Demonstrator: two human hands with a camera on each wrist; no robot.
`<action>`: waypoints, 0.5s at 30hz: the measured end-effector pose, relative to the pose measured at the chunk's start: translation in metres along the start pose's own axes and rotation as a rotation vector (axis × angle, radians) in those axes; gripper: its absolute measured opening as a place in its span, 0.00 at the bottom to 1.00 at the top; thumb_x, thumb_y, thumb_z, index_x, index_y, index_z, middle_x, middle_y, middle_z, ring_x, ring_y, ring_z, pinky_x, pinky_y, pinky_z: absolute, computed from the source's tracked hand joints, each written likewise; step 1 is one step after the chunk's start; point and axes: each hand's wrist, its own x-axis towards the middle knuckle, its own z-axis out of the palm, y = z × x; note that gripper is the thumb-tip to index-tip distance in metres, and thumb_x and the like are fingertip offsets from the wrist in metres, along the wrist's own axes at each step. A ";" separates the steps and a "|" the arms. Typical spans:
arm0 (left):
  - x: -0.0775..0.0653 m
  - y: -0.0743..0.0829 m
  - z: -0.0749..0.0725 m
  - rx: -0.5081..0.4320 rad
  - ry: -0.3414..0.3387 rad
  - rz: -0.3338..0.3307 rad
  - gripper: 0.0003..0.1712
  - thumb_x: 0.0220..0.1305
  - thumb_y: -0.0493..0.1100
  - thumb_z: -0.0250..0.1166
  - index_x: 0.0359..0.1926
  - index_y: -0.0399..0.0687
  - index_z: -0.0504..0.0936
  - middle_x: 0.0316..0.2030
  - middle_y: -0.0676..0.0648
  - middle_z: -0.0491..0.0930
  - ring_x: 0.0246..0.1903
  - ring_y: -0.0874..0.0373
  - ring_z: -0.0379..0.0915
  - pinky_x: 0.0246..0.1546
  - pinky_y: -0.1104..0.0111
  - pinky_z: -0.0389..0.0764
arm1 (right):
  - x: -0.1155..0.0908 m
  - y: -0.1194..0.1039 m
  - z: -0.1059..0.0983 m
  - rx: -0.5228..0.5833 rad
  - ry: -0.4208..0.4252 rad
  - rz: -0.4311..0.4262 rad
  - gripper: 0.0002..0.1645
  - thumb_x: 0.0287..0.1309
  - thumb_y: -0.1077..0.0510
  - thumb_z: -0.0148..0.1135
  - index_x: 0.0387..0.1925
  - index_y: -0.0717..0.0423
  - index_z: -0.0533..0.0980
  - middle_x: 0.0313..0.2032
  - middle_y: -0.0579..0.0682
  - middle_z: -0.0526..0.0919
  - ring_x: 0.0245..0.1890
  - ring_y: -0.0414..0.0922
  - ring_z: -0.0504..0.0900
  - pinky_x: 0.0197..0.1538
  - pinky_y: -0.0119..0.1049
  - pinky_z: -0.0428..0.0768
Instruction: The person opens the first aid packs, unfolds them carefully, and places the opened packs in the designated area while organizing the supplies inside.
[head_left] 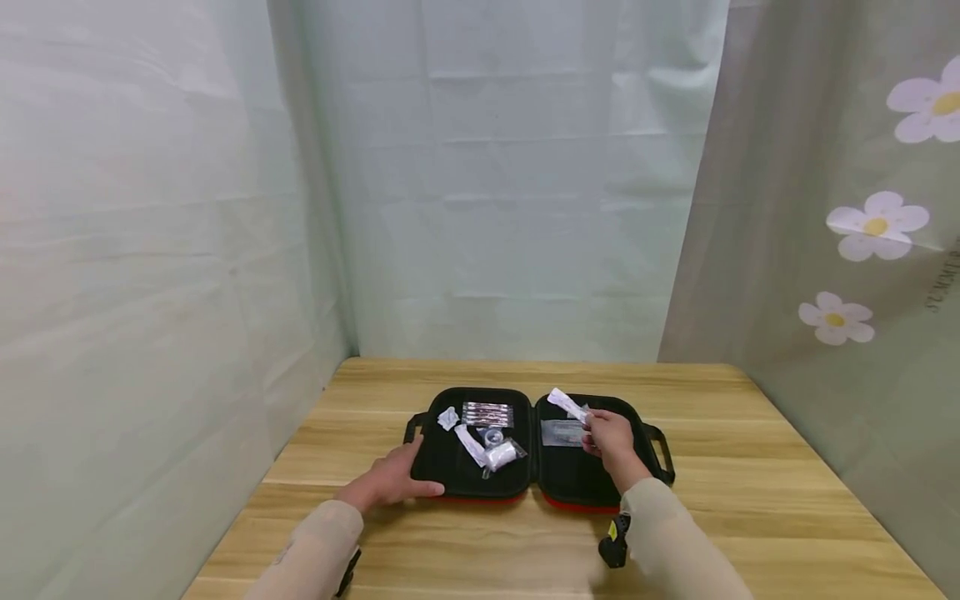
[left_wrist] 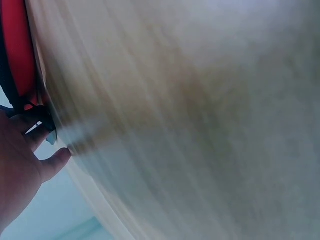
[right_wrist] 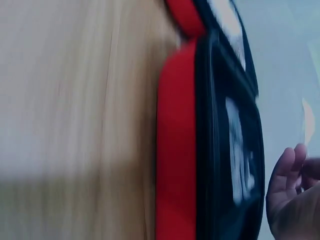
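An open red-and-black zip case (head_left: 432, 467) lies flat with its two halves side by side. My right hand (head_left: 609, 435) pinches one end of a slim white wrapped packet (head_left: 564, 403) above the right half. Below it, a clear flat packet (head_left: 558, 432) lies in that half. At the left half's outer edge rests my left hand (head_left: 393, 477), thumb stretched along the front rim and fingers beside the black handle (left_wrist: 46, 118). The left half holds a strip of swabs (head_left: 487, 414), a tape roll (head_left: 492, 437), a wrapped white roll (head_left: 502, 455) and white paper-like packets (head_left: 470, 446).
The case stands on a wood-grain table (head_left: 480, 550). A second handle (head_left: 662, 454) sticks out at the case's right side. Pale curtains (head_left: 517, 192) hang behind and on both sides, with printed flowers on the right one.
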 end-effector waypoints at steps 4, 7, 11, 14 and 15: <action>0.001 -0.001 0.001 0.012 0.004 0.001 0.68 0.48 0.70 0.73 0.75 0.34 0.52 0.69 0.29 0.60 0.68 0.32 0.55 0.65 0.37 0.54 | 0.010 0.002 -0.030 -0.090 -0.005 -0.073 0.17 0.68 0.62 0.57 0.52 0.70 0.76 0.31 0.54 0.81 0.22 0.41 0.77 0.26 0.32 0.79; 0.002 -0.002 0.000 0.017 0.006 0.004 0.68 0.48 0.70 0.73 0.75 0.33 0.52 0.69 0.28 0.61 0.68 0.32 0.55 0.65 0.36 0.54 | 0.016 0.004 -0.053 -0.126 0.003 -0.101 0.17 0.66 0.61 0.59 0.50 0.72 0.75 0.27 0.50 0.81 0.22 0.40 0.79 0.27 0.33 0.80; 0.002 -0.002 0.000 0.010 0.004 0.006 0.68 0.47 0.70 0.73 0.75 0.33 0.52 0.69 0.28 0.60 0.68 0.31 0.55 0.65 0.36 0.54 | 0.022 0.006 -0.082 -0.135 0.030 -0.107 0.19 0.68 0.61 0.57 0.53 0.73 0.75 0.24 0.46 0.81 0.21 0.38 0.79 0.27 0.33 0.80; 0.002 -0.003 0.000 0.009 0.001 0.009 0.68 0.48 0.69 0.73 0.76 0.34 0.52 0.69 0.29 0.60 0.68 0.31 0.55 0.65 0.37 0.55 | 0.024 0.007 -0.100 -0.130 0.041 -0.101 0.21 0.69 0.62 0.55 0.56 0.75 0.73 0.23 0.46 0.80 0.20 0.37 0.78 0.26 0.32 0.80; 0.002 -0.002 0.000 0.009 0.000 0.010 0.68 0.48 0.69 0.73 0.76 0.34 0.52 0.69 0.29 0.60 0.68 0.32 0.55 0.65 0.37 0.55 | 0.024 0.007 -0.105 -0.137 0.042 -0.101 0.21 0.70 0.63 0.54 0.56 0.76 0.73 0.23 0.46 0.80 0.20 0.38 0.78 0.26 0.32 0.80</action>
